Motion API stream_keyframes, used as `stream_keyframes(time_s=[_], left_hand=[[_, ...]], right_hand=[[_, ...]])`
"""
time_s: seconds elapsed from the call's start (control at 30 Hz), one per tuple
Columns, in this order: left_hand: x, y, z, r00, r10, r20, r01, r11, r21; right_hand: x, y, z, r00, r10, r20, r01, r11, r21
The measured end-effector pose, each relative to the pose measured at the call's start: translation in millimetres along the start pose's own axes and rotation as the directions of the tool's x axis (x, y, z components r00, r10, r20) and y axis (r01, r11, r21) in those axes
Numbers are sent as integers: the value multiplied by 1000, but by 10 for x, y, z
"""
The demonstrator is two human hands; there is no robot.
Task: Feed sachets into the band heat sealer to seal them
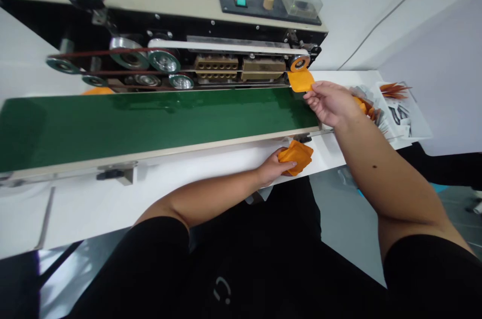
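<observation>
My right hand [329, 103] pinches the near edge of an orange packet [301, 80]. The packet's far edge is at the feed end of a band sealing machine [241, 65], just below its right-hand roller [299, 62]. In front of the conveyor, my left hand [276, 166] is closed around a small stack of orange packets [296, 157], fanned slightly apart. Between the hands lies the right end of the green conveyor belt [161, 115].
A control panel [248, 0] with buttons and a knob tops the machine. To the right, a white tray [419, 118] holds brown and grey pieces, beside a pile of orange and clear packets [367, 108]. Another orange item [98, 91] shows behind the belt at left.
</observation>
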State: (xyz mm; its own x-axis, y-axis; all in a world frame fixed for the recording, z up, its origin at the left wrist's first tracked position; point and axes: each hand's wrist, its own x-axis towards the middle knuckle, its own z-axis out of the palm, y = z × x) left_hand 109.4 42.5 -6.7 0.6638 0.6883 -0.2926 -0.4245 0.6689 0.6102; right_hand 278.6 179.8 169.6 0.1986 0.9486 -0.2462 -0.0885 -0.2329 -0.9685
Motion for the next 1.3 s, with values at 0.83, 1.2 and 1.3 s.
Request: stream_keyframes(time_s=[0.83,1.2,1.3], left_hand=[[-100,197,124,998,-18,-55,20,1000,21],[-127,187,145,998,-1,-70,5,999,52],[-130,188,144,998,-3,-55,7,998,70]], right_hand=[[-1618,1547,-573,906,-337,-257,184,859,-478],[-1713,1790,-397,887,-371,-276,233,873,-428],[-1717,1795,-344,837,-455,-303,289,838,-462]])
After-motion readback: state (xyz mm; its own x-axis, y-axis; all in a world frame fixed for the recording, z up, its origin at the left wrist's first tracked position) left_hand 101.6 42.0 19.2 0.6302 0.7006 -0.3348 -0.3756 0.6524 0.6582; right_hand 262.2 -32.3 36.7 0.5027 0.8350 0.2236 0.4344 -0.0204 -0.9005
